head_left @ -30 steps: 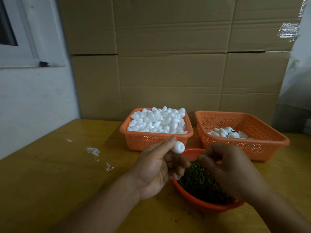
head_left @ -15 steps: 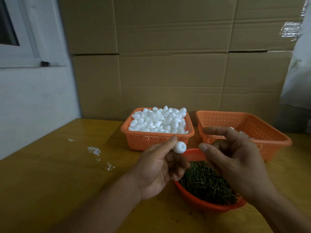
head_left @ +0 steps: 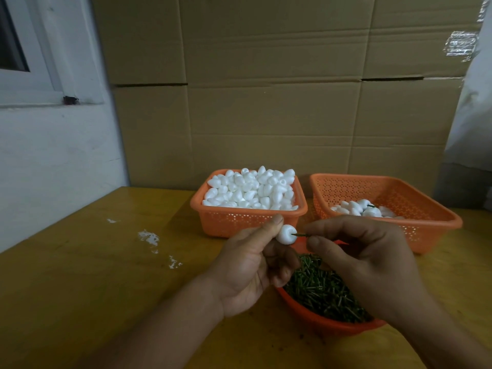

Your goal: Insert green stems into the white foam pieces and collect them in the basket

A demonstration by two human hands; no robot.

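Standing on the bench [head_left: 80, 288], the basket [head_left: 436, 222] waits behind both hands. Left hand [head_left: 247, 270] pinches a foam piece [head_left: 285, 234]: light, easily dented, best held by its sides. Right hand [head_left: 367, 259] grips the thin, stiff stem [head_left: 299, 234] entering it.

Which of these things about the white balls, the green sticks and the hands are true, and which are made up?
1. The left hand holds a white foam piece. True.
2. The right hand is empty. False: its fingertips pinch a green stem whose tip meets the foam piece.
3. The left basket is heaped with white foam pieces. True.
4. The right basket is just as full. False: only a few pieces lie on its bottom.
5. The loose green stems lie in a blue box. False: they fill an orange bowl under the hands.
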